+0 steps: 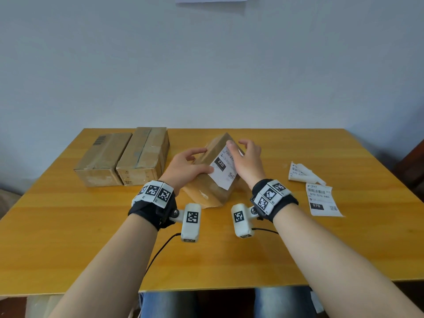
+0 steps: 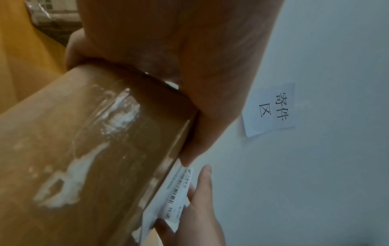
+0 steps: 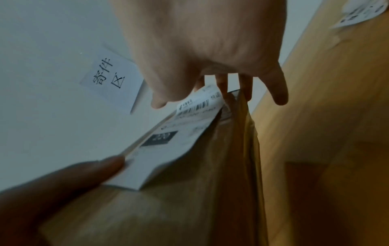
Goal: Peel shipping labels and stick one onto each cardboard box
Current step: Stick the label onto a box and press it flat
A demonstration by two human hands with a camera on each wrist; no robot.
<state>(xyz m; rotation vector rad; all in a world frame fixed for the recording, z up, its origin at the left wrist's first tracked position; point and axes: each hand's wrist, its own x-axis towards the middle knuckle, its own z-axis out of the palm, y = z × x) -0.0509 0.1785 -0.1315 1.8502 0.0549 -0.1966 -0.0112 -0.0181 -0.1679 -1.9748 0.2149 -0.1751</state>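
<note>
My left hand (image 1: pixel 183 167) grips the brown rectangular cardboard box (image 1: pixel 207 188) at the centre of the yellow wooden tabletop (image 1: pixel 68 226), fingers curled over its far side and thumb lying on the near edge of the white printed shipping label (image 1: pixel 223 167). The box stands tilted, one long edge raised. My right hand (image 1: pixel 246 160) presses its fingers on the label's far end, against the box top. Two more brown taped cardboard boxes (image 1: pixel 121 157) sit side by side at 10 o'clock, touching. Two loose white shipping labels (image 1: pixel 321 198) lie at 3 o'clock, the farther one crumpled.
</note>
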